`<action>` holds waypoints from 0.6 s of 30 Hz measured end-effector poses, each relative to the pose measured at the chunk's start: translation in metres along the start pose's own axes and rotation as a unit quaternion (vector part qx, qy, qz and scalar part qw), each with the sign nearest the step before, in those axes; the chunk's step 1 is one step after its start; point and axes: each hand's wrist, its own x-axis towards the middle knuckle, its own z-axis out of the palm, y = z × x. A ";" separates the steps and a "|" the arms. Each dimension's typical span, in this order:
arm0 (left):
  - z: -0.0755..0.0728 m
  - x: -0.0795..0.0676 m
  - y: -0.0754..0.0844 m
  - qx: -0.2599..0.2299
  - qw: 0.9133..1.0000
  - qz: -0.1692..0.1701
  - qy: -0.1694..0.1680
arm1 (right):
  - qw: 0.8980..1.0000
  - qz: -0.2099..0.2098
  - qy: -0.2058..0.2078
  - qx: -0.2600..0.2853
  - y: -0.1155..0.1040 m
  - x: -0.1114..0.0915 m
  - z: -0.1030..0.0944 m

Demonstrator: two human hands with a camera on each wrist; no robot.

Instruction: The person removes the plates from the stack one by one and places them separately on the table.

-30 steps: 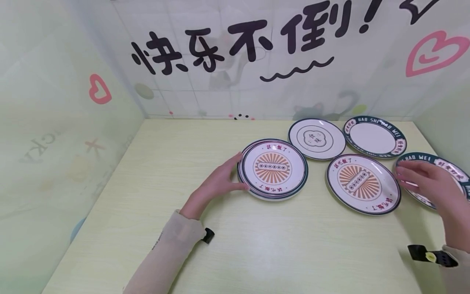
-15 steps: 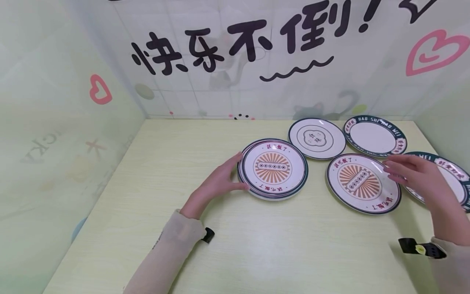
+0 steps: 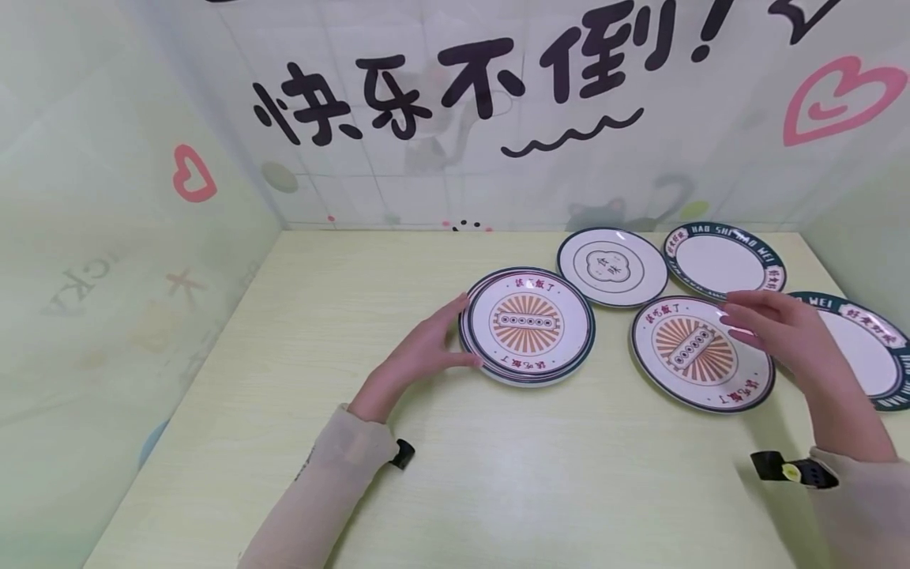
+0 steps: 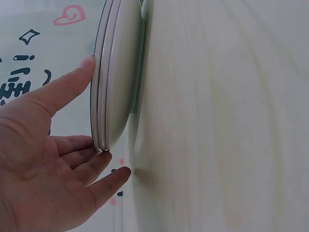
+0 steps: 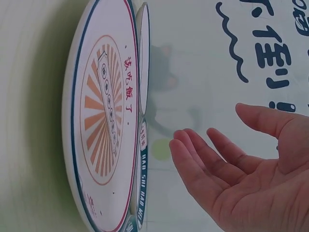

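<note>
In the head view a stack of plates stands at mid-table, its top plate printed with an orange sunburst. My left hand spans the stack's left side. The left wrist view has the thumb and several fingertips of the left hand against the rims of the stacked plates, with the little finger apart below. A single sunburst plate lies further right. Over its right edge hovers my right hand, fingers loosely bent and holding nothing; the right wrist view shows a gap between the right hand and the sunburst plate.
Behind lie a smaller plate with a flower-shaped emblem and a green-rimmed plate. Another green-rimmed plate sits at the right, partly behind the right hand. A printed back wall and side walls border the pale wooden table.
My right hand has moved left, from over the right-hand green-rimmed plate to over the edge of the single sunburst plate. The left hand and the stack have stayed put.
</note>
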 end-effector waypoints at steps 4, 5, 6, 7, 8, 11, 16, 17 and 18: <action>0.000 0.000 0.000 -0.003 1.000 0.001 0.000 | 1.000 -0.013 0.000 -0.007 -0.005 0.001 0.007; 0.000 0.000 0.000 -0.002 1.000 0.002 -0.001 | 1.000 -0.018 0.000 -0.010 -0.007 0.001 0.010; 0.000 0.000 -0.001 -0.002 1.000 0.002 -0.001 | 1.000 -0.022 0.001 -0.013 -0.009 0.002 0.012; 0.000 0.000 -0.001 -0.002 1.000 0.002 -0.001 | 1.000 -0.027 0.001 -0.013 -0.010 0.002 0.014; 0.000 0.000 -0.001 -0.003 1.000 0.000 -0.001 | 0.999 -0.030 0.000 -0.016 -0.012 0.003 0.016; 0.000 0.000 -0.001 -0.003 1.000 0.000 -0.001 | 0.999 -0.035 -0.002 -0.020 -0.015 0.006 0.023; 0.000 0.001 -0.002 -0.008 1.000 0.002 -0.003 | 1.000 -0.026 -0.009 -0.013 -0.020 0.010 0.033; 0.000 0.001 -0.002 -0.008 1.000 0.003 -0.004 | 1.000 -0.023 -0.011 -0.011 -0.021 0.011 0.035; 0.000 0.001 -0.002 -0.008 1.000 0.003 -0.003 | 1.000 -0.022 -0.013 -0.009 -0.022 0.012 0.036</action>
